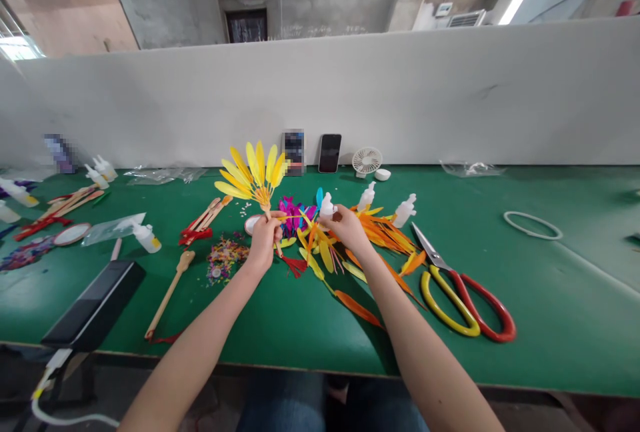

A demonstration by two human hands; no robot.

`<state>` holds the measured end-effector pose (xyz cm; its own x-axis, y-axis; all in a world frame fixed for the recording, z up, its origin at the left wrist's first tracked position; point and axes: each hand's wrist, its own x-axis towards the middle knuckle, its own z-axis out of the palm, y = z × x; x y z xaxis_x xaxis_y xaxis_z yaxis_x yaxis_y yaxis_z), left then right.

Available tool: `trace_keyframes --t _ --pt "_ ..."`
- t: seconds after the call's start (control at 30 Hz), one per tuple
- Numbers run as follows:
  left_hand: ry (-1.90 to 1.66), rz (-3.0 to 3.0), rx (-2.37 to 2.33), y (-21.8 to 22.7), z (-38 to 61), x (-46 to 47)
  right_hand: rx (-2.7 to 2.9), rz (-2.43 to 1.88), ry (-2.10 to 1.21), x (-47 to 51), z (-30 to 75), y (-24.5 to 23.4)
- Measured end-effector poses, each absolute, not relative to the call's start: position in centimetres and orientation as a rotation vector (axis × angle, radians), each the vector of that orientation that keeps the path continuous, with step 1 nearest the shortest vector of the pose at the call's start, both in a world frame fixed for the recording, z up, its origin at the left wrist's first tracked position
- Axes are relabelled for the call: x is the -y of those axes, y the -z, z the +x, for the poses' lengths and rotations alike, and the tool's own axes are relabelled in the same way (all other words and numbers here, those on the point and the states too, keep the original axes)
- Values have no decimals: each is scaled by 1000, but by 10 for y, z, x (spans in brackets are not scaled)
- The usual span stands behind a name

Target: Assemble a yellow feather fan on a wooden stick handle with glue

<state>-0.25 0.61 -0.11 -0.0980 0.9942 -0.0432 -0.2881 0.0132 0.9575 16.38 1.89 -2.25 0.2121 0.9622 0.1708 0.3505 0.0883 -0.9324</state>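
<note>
Along the near edge of the green tabletop (575, 299), toward the left, a black box (93, 312) is lying with a white cable running off it. Just right of the box, a wooden stick (169, 297) is lying slantwise, its lower tip pointing at the near edge. Toward the right, large scissors (458, 289) are lying with their blades pointing at the far edge.

Farther in, around the middle, the left hand (265, 239) is gripping a yellow feather fan (257, 185) by its stem, holding it upright above the tabletop. A red tassel (295, 265) is showing below that hand. The right hand (347, 227) is curling its fingers at a white bottle (326, 207); whether they are gripping or only touching it, I cannot tell. Orange and yellow loose feathers (385, 232) are spreading below and beyond this hand.

Working well here is probably depending on a firm left grip low on the stem, keeping the feathers from bending. The right fingers should be moving lightly, keeping the bottle upright and its tip clear of the loose feathers, which are looking easy to snag.

Near the far edge, a dark phone (330, 153) and a small electric fan (367, 161) are standing.
</note>
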Motion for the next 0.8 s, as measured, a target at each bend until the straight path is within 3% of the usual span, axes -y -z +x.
trace_keyframes --t 0.23,0.6,0.8 --pt "-1378 946 -1066 4 -3 -6 1482 -1711 -500 -25 167 34" --pt "-1384 918 -1095 2 -2 -6 1284 -1422 -572 -29 166 37" --pt "-1402 945 -1109 2 -2 -5 1281 -1271 -19 -8 156 13"
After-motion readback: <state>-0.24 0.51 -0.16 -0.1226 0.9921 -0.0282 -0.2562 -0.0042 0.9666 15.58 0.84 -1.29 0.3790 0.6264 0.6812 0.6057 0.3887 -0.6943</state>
